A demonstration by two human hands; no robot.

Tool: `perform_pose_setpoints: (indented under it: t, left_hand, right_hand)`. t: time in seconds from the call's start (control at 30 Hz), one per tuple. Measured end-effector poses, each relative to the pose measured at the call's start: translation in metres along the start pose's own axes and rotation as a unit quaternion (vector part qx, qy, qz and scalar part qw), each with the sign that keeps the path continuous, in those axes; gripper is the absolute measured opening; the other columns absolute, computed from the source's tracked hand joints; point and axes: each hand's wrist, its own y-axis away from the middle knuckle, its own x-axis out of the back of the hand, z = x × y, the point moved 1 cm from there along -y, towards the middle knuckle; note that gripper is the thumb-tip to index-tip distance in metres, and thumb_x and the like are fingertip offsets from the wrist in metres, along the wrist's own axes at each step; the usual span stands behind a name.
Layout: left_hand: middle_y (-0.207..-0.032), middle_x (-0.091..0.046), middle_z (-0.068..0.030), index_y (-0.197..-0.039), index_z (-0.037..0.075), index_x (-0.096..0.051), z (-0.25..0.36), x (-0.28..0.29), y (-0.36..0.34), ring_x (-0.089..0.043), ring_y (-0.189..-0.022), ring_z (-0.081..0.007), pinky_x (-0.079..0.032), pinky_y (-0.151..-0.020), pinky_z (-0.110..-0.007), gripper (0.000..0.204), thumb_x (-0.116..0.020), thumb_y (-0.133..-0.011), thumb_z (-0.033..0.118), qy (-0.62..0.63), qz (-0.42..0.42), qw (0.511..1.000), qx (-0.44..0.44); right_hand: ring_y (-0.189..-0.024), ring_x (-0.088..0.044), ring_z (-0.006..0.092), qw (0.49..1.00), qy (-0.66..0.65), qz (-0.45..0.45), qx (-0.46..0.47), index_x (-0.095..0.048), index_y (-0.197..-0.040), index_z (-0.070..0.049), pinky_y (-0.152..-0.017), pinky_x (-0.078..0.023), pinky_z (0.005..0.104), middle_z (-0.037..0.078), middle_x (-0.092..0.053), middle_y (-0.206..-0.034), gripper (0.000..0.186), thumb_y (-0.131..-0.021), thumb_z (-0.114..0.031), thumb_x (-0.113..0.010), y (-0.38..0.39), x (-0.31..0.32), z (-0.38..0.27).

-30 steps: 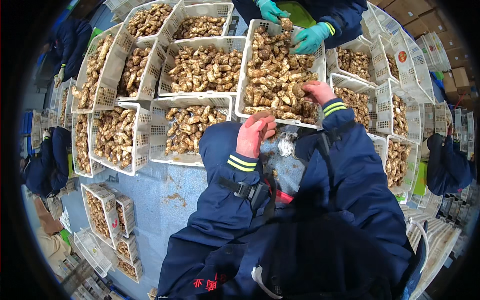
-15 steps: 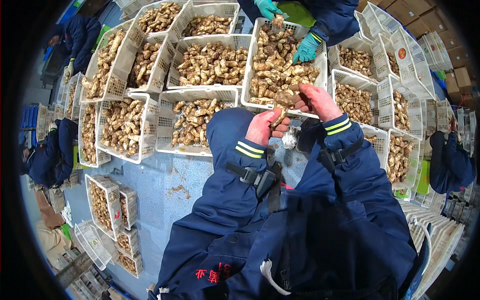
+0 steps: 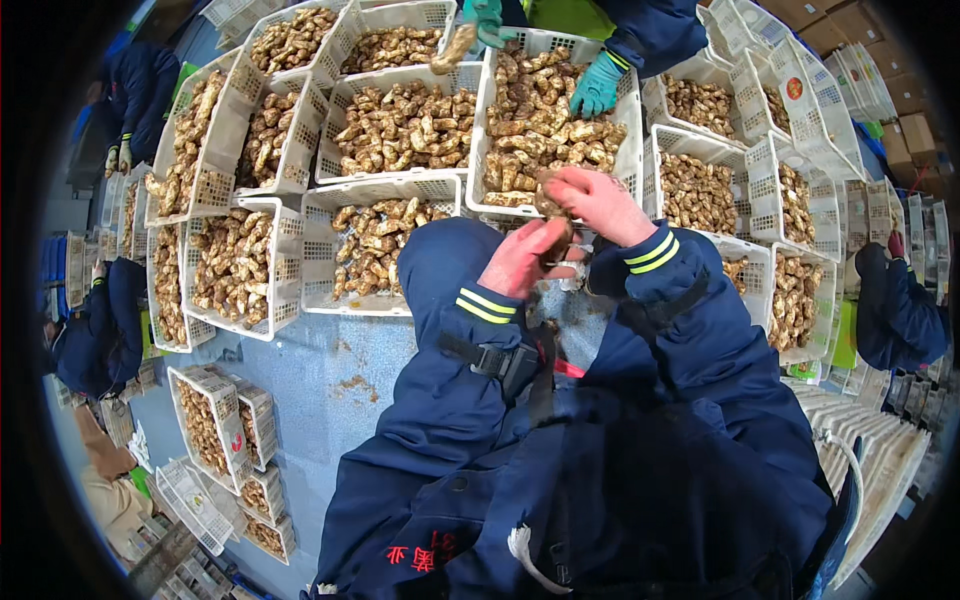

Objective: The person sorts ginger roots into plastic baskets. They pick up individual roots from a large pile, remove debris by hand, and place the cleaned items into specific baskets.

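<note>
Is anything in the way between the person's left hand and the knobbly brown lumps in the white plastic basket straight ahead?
Yes: the near rim of the white plastic basket lies between the left hand and the knobbly brown lumps. The right hand, fingers on a brown piece, is there too.

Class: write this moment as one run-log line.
right hand: gripping mushroom; left hand: cupped beside it; crate: mushrooms inside; co-worker's gloved hand: over crate

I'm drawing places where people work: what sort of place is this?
Probably a food-sorting room: white rectangular plastic crates of knobbly brown-and-cream produce, and several workers in dark-blue clothes.
</note>
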Motion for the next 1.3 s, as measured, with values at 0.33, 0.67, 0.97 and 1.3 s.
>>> perform_pose_setpoints:
  t: [0.33, 0.67, 0.97, 1.3]
  left_hand:
    - [-0.095, -0.059, -0.0174, -0.107, -0.005, -0.048, 0.001, 0.014, -0.002, -0.061, -0.079, -0.0260, -0.050, -0.066, -0.035, 0.037, -0.045, -0.087, 0.026, 0.069, 0.018, 0.996, -0.060]
    - [-0.095, -0.059, -0.0183, -0.108, -0.005, -0.047, 0.007, 0.010, 0.004, -0.060, -0.079, -0.0265, -0.049, -0.066, -0.035, 0.043, -0.042, -0.089, 0.032, 0.092, 0.012, 0.992, -0.088]
    - [-0.095, -0.058, -0.0200, -0.107, -0.006, -0.047, 0.002, 0.017, 0.002, -0.059, -0.082, -0.0299, -0.049, -0.070, -0.040, 0.038, -0.042, -0.087, 0.026, 0.084, 0.045, 0.991, -0.091]
    - [-0.078, -0.052, -0.0130, -0.097, -0.003, -0.047, 0.004, 0.020, 0.003, -0.047, -0.061, -0.0199, -0.038, -0.051, -0.028, 0.033, -0.043, -0.083, 0.026, 0.096, 0.079, 0.991, -0.041]
  right_hand:
    - [-0.074, -0.055, 0.0118, 0.977, -0.180, 0.113, -0.012, -0.055, -0.105, -0.001, -0.067, -0.044, 0.0252, 0.005, -0.060, -0.086, 0.033, -0.084, -0.025, -0.049, -0.005, 0.022, 0.023]
    - [-0.080, -0.055, 0.0094, 0.961, -0.267, 0.069, 0.009, -0.051, -0.112, -0.002, -0.068, -0.043, 0.0222, 0.003, -0.058, -0.092, 0.045, -0.085, -0.037, -0.051, -0.011, 0.023, 0.050]
    - [-0.075, -0.056, 0.0107, 0.965, -0.247, 0.083, -0.029, -0.051, -0.113, -0.002, -0.066, -0.044, 0.0225, 0.005, -0.059, -0.090, 0.041, -0.086, -0.033, -0.049, -0.015, 0.028, 0.062]
    - [-0.086, -0.057, 0.0289, 0.969, 0.106, 0.199, -0.104, -0.058, -0.103, -0.008, -0.077, -0.043, 0.0354, 0.015, -0.061, -0.090, 0.038, -0.080, -0.036, -0.048, -0.072, 0.060, 0.118]
